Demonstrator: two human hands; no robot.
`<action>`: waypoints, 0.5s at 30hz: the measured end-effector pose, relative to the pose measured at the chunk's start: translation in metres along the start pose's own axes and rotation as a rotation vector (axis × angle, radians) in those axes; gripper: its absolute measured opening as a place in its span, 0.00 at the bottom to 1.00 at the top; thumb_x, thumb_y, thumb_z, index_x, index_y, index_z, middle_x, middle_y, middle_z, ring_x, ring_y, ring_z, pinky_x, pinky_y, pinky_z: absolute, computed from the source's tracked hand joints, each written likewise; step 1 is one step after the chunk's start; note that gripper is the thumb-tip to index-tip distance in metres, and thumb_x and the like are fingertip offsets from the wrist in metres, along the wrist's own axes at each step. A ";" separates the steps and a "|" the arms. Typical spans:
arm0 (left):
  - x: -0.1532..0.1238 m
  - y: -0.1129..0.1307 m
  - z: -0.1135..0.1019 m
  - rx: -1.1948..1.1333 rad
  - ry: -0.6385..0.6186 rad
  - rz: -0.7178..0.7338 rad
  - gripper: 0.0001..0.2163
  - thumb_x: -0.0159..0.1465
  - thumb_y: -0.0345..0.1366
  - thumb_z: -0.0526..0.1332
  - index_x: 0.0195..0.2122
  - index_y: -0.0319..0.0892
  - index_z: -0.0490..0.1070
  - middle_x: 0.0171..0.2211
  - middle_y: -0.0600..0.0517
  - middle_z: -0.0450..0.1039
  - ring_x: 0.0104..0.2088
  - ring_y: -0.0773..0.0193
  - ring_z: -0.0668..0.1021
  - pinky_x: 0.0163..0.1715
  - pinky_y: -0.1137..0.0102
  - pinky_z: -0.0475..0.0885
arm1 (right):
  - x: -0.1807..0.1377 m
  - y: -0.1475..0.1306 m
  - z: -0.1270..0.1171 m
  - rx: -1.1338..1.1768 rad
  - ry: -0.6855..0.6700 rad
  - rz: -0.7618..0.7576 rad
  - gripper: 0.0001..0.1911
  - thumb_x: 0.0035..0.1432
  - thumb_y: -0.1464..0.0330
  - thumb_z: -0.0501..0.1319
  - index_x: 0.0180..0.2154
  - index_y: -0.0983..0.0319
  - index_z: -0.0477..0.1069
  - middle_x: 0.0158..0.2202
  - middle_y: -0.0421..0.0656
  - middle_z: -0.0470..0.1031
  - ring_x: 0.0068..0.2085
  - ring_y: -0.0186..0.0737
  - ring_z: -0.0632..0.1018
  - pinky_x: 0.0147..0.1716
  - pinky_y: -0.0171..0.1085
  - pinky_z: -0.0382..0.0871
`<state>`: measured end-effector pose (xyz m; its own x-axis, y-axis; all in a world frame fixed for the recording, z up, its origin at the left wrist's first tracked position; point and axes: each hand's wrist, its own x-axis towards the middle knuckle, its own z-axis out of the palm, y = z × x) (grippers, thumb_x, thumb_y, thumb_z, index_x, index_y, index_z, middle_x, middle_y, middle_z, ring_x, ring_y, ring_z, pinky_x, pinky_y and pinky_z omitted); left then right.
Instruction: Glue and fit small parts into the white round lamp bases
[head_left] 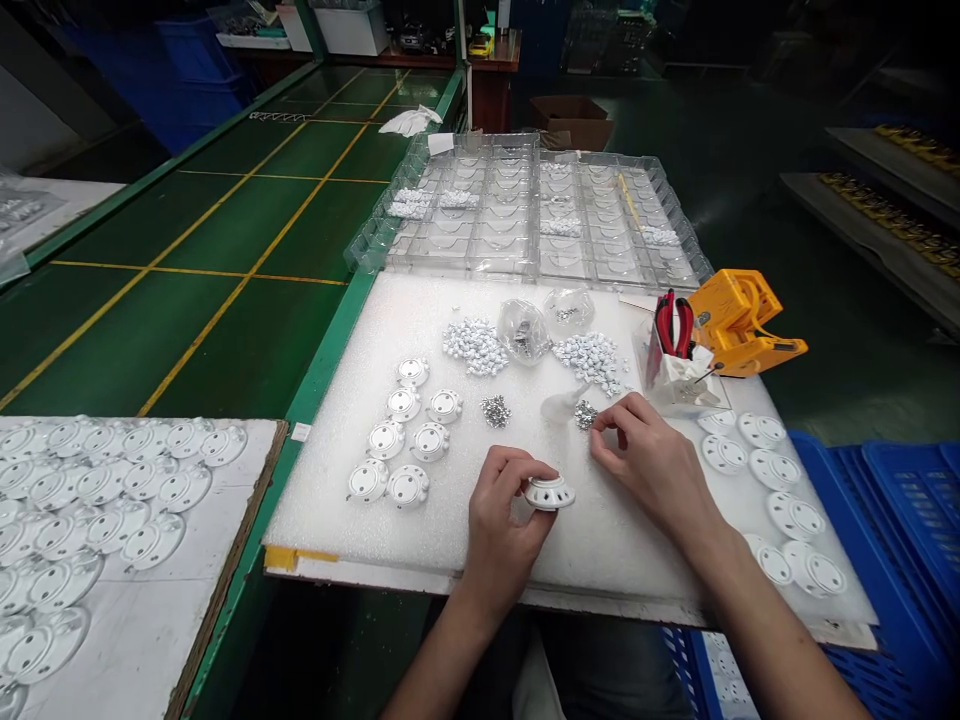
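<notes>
The left hand (504, 520) clamps the white ribbed plastic housing (549, 492) between thumb and fingers, above the foam sheet (600, 545). The right fingers (611, 428), nearly closed, sit just beside the small metal parts (586, 415); any grip on them cannot be determined.

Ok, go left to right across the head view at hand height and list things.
white round parts on a board → white parts on foam → left hand → ribbed white part → right hand → more white parts → blue crate
</notes>
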<state>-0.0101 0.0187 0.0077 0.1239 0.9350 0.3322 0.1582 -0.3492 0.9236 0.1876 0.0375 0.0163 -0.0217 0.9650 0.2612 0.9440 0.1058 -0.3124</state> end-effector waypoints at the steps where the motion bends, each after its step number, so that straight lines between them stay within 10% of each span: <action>1: 0.000 0.000 0.000 -0.006 -0.004 0.004 0.10 0.62 0.21 0.65 0.37 0.44 0.74 0.35 0.53 0.72 0.35 0.64 0.75 0.34 0.71 0.71 | -0.002 0.001 -0.004 0.053 -0.001 -0.009 0.05 0.63 0.71 0.59 0.33 0.59 0.69 0.34 0.41 0.71 0.28 0.35 0.73 0.26 0.35 0.64; 15: -0.003 -0.003 0.001 -0.056 -0.044 0.005 0.07 0.65 0.24 0.64 0.39 0.45 0.72 0.36 0.52 0.73 0.37 0.63 0.77 0.37 0.70 0.73 | -0.043 0.026 -0.025 0.099 -0.221 -0.100 0.05 0.66 0.71 0.56 0.36 0.58 0.66 0.36 0.40 0.67 0.27 0.33 0.72 0.26 0.34 0.67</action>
<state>-0.0099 0.0170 0.0041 0.1673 0.9292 0.3295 0.1025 -0.3488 0.9316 0.2218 -0.0074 0.0199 -0.1949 0.9764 0.0932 0.8972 0.2158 -0.3853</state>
